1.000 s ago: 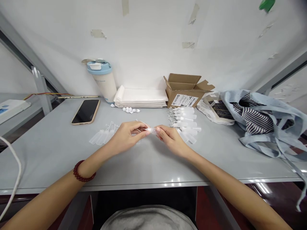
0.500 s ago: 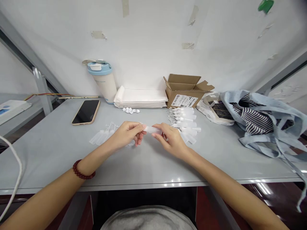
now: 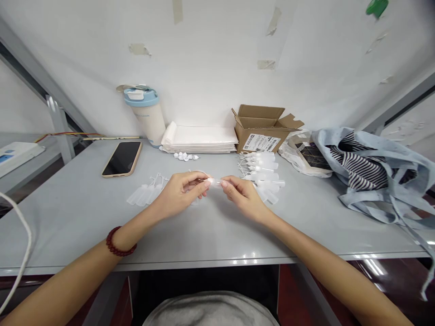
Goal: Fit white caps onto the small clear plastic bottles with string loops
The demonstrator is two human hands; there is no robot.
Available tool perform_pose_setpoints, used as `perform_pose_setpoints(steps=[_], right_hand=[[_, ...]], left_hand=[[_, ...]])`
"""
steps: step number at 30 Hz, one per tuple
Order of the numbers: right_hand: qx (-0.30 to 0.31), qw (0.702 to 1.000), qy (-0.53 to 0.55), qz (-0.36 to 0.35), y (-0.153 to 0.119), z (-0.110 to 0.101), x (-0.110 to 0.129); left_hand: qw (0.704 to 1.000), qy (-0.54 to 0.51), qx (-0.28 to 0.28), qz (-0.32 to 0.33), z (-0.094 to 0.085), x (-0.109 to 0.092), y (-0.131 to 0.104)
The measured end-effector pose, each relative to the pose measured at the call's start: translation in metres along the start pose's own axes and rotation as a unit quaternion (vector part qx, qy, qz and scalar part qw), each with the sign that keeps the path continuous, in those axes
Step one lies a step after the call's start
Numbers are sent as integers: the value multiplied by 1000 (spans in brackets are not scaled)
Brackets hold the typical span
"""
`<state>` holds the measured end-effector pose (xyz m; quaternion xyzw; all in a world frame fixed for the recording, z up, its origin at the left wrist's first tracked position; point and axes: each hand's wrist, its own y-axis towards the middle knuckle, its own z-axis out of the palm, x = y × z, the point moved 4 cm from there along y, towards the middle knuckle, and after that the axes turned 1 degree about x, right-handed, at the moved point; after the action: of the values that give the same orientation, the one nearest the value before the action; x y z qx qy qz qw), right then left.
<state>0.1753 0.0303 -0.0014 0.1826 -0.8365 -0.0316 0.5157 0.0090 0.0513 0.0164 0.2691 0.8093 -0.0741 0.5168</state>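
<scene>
Above the grey table's middle, my left hand [image 3: 185, 192] pinches the white cap end of a small translucent bottle [image 3: 216, 182]. The fingertips of my right hand [image 3: 243, 194] are closed on the clear end of that piece. Several bottles with white caps and strings [image 3: 265, 174] lie in a column just right of my right hand. More translucent bottles [image 3: 144, 194] lie left of my left hand, partly behind it. A little group of white caps [image 3: 185, 156] sits behind my hands, in front of the stacked white envelopes [image 3: 204, 138].
A phone [image 3: 122, 158] and a blue-lidded cup [image 3: 147, 117] stand at the back left of the table [image 3: 210, 235]. An open cardboard box [image 3: 261, 131], a plastic bag [image 3: 295, 158] and a blue cloth bag [image 3: 374, 172] are at the right.
My left hand has shifted slightly right. My right hand's fingers have moved from around the bottle's body to a pinch at its right end.
</scene>
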Motion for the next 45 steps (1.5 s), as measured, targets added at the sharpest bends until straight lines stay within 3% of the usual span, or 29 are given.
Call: perform_pose_setpoints(steps=[6, 16, 20, 23, 27, 29, 31, 34, 38, 41, 45], right_hand=[[-40, 985, -119, -119, -2, 1, 6], [-61, 975, -143, -159, -4, 3, 4], [-47, 988, -101, -111, -4, 2, 4], [-17, 998, -32, -43, -2, 2, 1], [34, 995, 81, 43, 1, 5, -4], [60, 985, 143, 79, 2, 7, -7], [80, 972, 194, 110, 3, 9, -9], [69, 971, 200, 110, 3, 7, -7], [30, 997, 59, 29, 0, 1, 1], [5, 999, -32, -37, -3, 1, 6], [-17, 993, -78, -82, -4, 2, 7]], left_hand=[[997, -18, 61, -47, 1, 6, 2], [996, 12, 74, -51, 7, 9, 1], [997, 61, 50, -20, 8, 6, 0], [987, 145, 3, 70, 8, 3, -2], [933, 287, -56, 209, 12, 3, -6], [908, 335, -61, 246, 14, 5, -8], [900, 341, -63, 263, 14, 4, -8], [934, 275, -51, 221, 11, 0, -5], [988, 138, 18, 68, 8, 2, -1], [996, 74, 45, 2, 8, 4, -2], [997, 45, 63, -19, 11, 5, -3]])
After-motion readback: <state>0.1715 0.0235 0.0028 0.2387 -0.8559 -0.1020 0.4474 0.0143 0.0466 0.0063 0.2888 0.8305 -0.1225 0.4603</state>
